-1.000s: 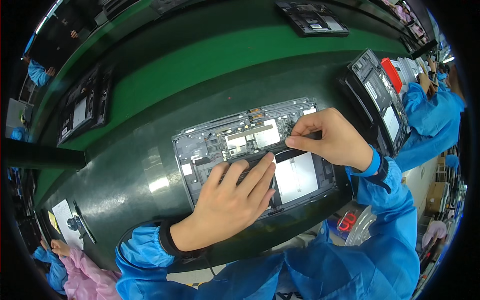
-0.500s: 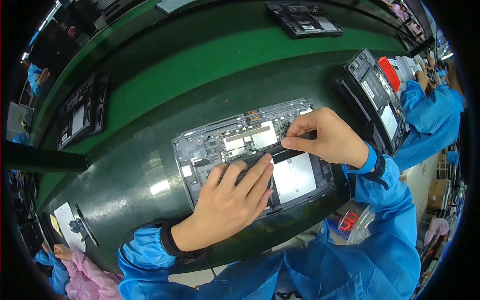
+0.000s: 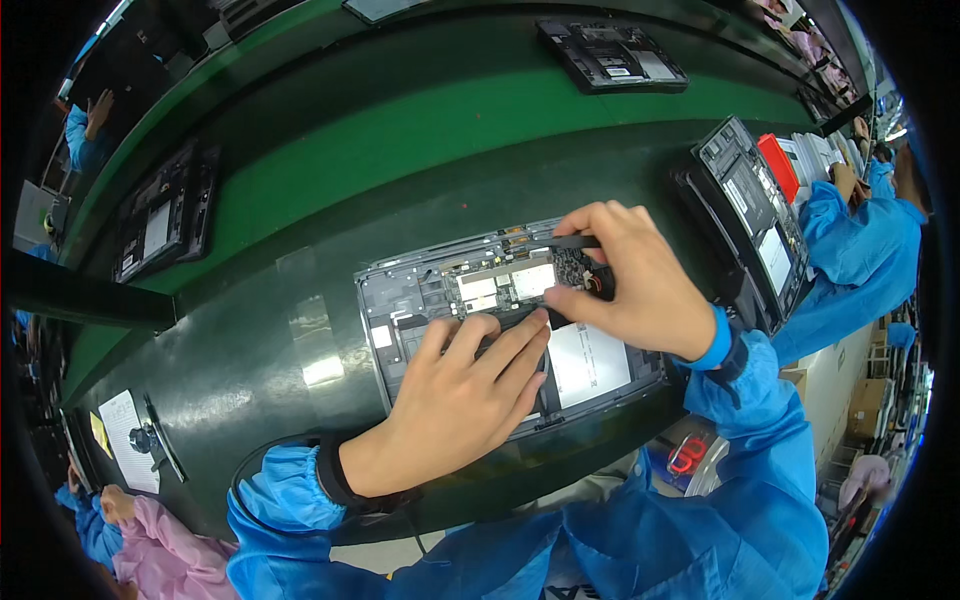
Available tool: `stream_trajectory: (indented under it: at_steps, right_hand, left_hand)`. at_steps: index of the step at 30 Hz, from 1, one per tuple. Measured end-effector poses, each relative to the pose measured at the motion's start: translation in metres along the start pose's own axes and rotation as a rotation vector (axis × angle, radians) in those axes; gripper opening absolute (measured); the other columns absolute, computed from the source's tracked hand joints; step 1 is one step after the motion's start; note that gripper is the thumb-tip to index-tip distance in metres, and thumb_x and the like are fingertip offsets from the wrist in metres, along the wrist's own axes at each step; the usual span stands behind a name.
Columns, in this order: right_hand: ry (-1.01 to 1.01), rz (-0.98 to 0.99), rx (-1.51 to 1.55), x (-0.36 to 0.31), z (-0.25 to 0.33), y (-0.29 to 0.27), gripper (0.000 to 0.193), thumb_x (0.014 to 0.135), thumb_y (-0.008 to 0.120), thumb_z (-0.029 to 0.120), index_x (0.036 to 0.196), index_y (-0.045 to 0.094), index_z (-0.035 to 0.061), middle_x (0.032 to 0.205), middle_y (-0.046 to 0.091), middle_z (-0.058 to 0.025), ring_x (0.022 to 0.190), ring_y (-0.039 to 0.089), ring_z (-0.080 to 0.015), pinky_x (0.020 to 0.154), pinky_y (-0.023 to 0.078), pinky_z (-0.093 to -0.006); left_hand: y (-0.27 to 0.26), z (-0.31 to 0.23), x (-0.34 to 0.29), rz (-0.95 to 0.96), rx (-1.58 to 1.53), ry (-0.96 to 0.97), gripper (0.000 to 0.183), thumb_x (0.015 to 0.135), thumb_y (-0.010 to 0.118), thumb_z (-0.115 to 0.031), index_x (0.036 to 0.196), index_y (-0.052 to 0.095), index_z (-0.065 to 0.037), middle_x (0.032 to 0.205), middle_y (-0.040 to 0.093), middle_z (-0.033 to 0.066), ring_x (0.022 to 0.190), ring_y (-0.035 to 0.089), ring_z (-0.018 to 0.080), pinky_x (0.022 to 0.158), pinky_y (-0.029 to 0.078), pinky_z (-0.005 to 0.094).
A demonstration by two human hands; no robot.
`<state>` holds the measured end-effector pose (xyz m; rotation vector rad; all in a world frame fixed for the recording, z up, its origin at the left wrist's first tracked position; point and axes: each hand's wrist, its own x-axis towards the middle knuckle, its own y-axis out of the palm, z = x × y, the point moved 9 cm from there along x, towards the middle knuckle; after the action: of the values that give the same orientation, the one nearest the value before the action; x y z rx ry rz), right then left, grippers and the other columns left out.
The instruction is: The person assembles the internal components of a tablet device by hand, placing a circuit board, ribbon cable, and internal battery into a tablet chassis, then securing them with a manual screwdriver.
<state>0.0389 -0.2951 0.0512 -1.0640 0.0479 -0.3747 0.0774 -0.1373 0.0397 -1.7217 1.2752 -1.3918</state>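
Observation:
An opened laptop base lies before me on the dark work mat, its circuit board and silver-white battery panel exposed. My left hand rests flat across its middle, fingers spread, fingertips at the lower edge of the board. Over the board's right part, my right hand is curled with a dark slim tool sticking out under the index finger; its exact kind cannot be made out. The right thumb touches down near the board's silver plate. Part of the board is hidden under that hand.
Other opened laptop bases stand at the right, far back and left. Beyond the right one is a red tray, by a co-worker in a blue sleeve. A paper sheet lies at the left, near a pink-sleeved person.
My right hand has shifted slightly left along the board. Its pinch has widened, the index finger now higher and the thumb lower. The left hand stays in place.

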Motion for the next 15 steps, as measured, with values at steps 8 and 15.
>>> stream_trajectory:
  at_steps: [8, 15]
  right_hand:
    - [0.043, -0.081, 0.119, 0.005, -0.007, 0.011, 0.046, 0.074, 0.088, 0.023, 0.111, 0.065, 0.0060, 0.093, 0.067, -0.0089, 0.083, 0.062, -0.0260, 0.084, 0.045, -0.0357]
    - [-0.618, 0.016, -0.195, -0.024, 0.035, 0.010, 0.039, 0.066, 0.083, 0.013, 0.105, 0.080, 0.0092, 0.069, 0.055, 0.0056, 0.075, 0.055, -0.0157, 0.077, 0.041, -0.0355]
  left_hand:
    - [0.002, -0.002, -0.003, -0.023, 0.007, 0.015, 0.039, 0.091, 0.074, -0.023, 0.121, 0.072, 0.002, 0.131, 0.069, 0.0068, 0.102, 0.055, 0.0222, 0.085, 0.044, 0.0373]
    - [0.001, 0.000, -0.005, -0.039, 0.011, 0.005, 0.039, 0.089, 0.076, -0.020, 0.122, 0.073, -0.001, 0.131, 0.068, 0.0035, 0.103, 0.056, 0.0227, 0.087, 0.045, 0.0379]
